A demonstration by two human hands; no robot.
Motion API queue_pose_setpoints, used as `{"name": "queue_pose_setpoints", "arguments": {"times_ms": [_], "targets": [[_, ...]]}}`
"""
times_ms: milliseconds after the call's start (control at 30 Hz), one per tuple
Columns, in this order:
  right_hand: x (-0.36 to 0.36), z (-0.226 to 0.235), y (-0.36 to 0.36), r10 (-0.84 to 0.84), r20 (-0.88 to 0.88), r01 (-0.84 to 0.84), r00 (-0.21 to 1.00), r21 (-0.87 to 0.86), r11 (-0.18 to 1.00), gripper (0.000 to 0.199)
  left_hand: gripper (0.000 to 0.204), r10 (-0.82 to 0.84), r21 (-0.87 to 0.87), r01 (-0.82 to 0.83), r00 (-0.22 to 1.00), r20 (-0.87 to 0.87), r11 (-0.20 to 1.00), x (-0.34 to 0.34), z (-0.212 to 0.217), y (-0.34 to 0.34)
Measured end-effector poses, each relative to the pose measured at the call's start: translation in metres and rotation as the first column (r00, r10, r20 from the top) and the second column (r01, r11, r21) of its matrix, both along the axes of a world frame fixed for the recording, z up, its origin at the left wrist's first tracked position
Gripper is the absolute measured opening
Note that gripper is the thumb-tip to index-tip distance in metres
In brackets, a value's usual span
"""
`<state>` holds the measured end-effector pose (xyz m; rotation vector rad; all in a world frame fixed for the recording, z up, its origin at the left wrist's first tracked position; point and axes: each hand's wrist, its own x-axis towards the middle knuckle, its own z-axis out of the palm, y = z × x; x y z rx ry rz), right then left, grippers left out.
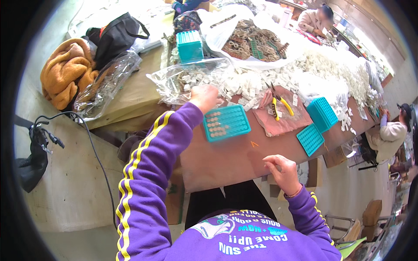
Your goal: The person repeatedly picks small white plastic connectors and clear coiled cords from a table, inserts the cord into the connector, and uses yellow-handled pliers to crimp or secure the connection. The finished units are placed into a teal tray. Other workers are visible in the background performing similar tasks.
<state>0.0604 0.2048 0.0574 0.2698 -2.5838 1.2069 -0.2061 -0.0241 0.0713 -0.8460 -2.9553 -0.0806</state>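
My left hand reaches over the near edge of the heap of small white plastic pieces, just behind a turquoise tray. Its fingertips point down and are mostly hidden. Round, pale pieces fill the tray's left part; the cells on its right show no pieces. Over the front edge of the table, my right hand is held with thumb and forefinger nearly together, and anything between them is too small to make out. Small orange slivers lie between the tray and this hand.
Yellow-handled pliers rest on a pink cloth. Beside it stand stacked turquoise trays, with one tray lying flat. Clear plastic bags lie at left. Other people sit at far tables and on the right.
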Motion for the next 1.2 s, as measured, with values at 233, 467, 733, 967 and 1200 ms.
{"name": "queue_pose_setpoints", "arguments": {"times_ms": [233, 467, 733, 967, 1200], "targets": [[-0.009, -0.006, 0.015, -0.055, 0.041, 0.059, 0.998, -0.096, 0.994, 0.009, 0.032, 0.046, -0.003, -0.047, 0.986, 0.16, 0.999, -0.021, -0.019, 0.01], [-0.026, -0.002, 0.012, 0.014, -0.022, -0.014, 1.0, 0.007, 1.0, 0.009, 0.023, 0.008, 0.203, -0.038, 0.989, 0.144, 0.978, -0.022, -0.025, -0.012], [-0.136, 0.077, 0.028, 0.114, -0.431, 0.03, 0.895, 0.313, 0.949, 0.005, 0.025, -0.077, 0.353, 0.011, 0.982, 0.173, 0.936, -0.013, -0.027, -0.022], [-0.305, 0.131, 0.024, 0.181, -0.345, 0.085, 0.921, 0.633, 0.77, 0.013, 0.013, -0.116, 0.718, 0.09, 0.993, -0.013, 0.691, 0.056, -0.001, -0.052], [-0.447, 0.101, 0.029, -0.293, -0.104, 0.266, 0.951, 0.759, 0.595, 0.028, 0.012, -0.263, 0.821, -0.174, 0.894, 0.364, 0.544, 0.186, -0.01, -0.055]]}}
